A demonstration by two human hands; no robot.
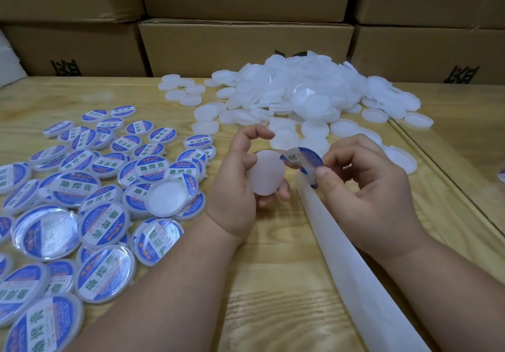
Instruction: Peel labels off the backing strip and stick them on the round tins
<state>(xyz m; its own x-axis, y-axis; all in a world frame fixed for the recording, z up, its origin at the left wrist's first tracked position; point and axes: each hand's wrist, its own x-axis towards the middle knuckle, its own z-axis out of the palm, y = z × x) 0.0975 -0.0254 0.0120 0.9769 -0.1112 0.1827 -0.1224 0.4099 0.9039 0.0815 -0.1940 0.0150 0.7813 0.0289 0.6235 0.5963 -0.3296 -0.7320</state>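
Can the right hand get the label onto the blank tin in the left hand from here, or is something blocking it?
Probably yes. The right hand pinches the label right beside the blank tin, whose face the left hand leaves uncovered.

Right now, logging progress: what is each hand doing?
Left hand: holds a blank round white plastic tin.
Right hand: pinches a round blue-and-white label, beside the tin.

Labelled tins (82, 187) left, perhaps unlabelled heap (300, 89) behind

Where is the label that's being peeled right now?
The label is centre frame, pinched in the right hand, just right of the blank tin the left hand holds, above the backing strip.
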